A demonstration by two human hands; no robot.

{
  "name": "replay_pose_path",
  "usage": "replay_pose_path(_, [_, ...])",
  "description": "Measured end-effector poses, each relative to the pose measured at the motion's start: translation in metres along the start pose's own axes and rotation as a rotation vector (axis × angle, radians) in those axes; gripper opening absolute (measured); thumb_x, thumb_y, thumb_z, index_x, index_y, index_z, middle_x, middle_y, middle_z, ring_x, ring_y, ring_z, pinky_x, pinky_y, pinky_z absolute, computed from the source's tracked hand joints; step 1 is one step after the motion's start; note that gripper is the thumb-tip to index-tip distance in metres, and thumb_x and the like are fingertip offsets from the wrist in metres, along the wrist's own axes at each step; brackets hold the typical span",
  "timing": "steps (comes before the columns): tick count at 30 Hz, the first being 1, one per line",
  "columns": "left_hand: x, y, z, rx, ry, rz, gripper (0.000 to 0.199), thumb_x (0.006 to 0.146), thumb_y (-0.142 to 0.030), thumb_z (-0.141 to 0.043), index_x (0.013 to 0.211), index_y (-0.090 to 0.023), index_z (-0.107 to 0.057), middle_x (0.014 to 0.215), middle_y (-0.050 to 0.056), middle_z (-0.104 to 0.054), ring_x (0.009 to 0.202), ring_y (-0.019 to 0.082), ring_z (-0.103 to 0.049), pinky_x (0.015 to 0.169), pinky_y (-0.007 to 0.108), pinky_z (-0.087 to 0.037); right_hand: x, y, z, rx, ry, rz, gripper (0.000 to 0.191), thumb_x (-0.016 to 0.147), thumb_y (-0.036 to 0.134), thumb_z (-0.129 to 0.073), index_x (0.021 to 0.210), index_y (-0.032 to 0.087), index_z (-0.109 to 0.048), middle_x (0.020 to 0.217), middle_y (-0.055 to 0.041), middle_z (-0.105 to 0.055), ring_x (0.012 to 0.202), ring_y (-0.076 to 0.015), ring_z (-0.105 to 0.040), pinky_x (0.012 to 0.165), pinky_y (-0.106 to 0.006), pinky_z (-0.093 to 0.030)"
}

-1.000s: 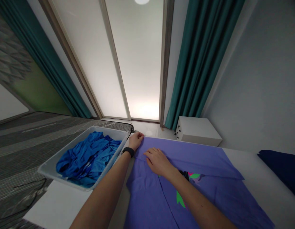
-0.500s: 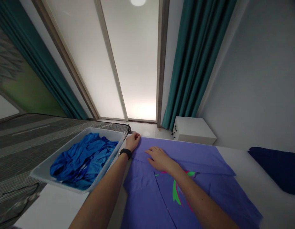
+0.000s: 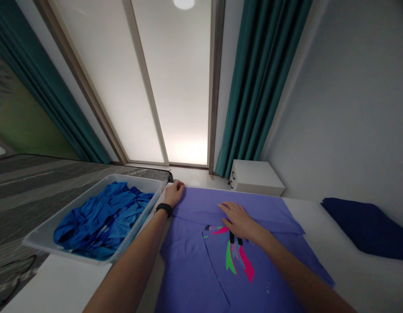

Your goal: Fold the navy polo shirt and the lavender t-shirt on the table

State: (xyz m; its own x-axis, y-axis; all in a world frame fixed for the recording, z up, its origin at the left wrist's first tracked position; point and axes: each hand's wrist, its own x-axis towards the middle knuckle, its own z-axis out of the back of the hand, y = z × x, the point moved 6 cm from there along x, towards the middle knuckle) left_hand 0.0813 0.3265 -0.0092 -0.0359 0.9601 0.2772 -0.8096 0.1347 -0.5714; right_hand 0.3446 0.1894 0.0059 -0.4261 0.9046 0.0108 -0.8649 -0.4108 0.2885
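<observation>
A purple shirt (image 3: pixel 195 265) lies spread on a white table, a strip folded over along its far edge. Pink, green and black print shows on its middle. My left hand (image 3: pixel 174 194), with a black band on the wrist, is closed at the far left corner of the shirt, fingers curled on the cloth edge. Flat on the folded strip rests my right hand (image 3: pixel 238 218), open, fingers spread and holding nothing. Its forearm covers part of the shirt's right side.
Left of my arm stands a clear plastic bin (image 3: pixel 35 239) with crumpled blue clothes (image 3: pixel 103 217). A folded navy cloth (image 3: pixel 367 224) lies on the table (image 3: pixel 345 265) at right. Beyond the far edge are a white drawer cabinet (image 3: pixel 255 176), teal curtains (image 3: pixel 253 87) and frosted sliding doors (image 3: pixel 178 95).
My right hand has slid rightward along the folded strip, uncovering more of the print. The left hand stays at the corner. The whole view has shifted slightly.
</observation>
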Motion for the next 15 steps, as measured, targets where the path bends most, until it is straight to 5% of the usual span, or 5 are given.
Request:
replay_pose_path(8, [0.0, -0.007, 0.0, 0.069, 0.048, -0.06, 0.018, 0.085, -0.026, -0.053, 0.093, -0.02, -0.069, 0.079, 0.001, -0.07, 0.076, 0.018, -0.064, 0.071, 0.027, -0.042, -0.059, -0.07, 0.001, -0.114, -0.084, -0.129, 0.049, 0.095, 0.032, -0.042, 0.142, 0.019, -0.048, 0.147, -0.0146, -0.046, 0.135, -0.0286, -0.04, 0.11, -0.048, -0.033])
replay_pose_path(15, [-0.001, -0.013, -0.001, 0.126, 0.066, -0.115, 0.02, 0.086, -0.03, -0.052, 0.091, -0.02, -0.068, 0.086, 0.003, -0.069, 0.078, 0.018, -0.063, 0.07, 0.027, -0.042, -0.099, -0.098, -0.001, -0.149, -0.158, -0.148, 0.052, 0.099, 0.043, -0.029, 0.145, 0.024, -0.044, 0.148, -0.0107, -0.046, 0.136, -0.0251, -0.041, 0.11, -0.047, -0.034])
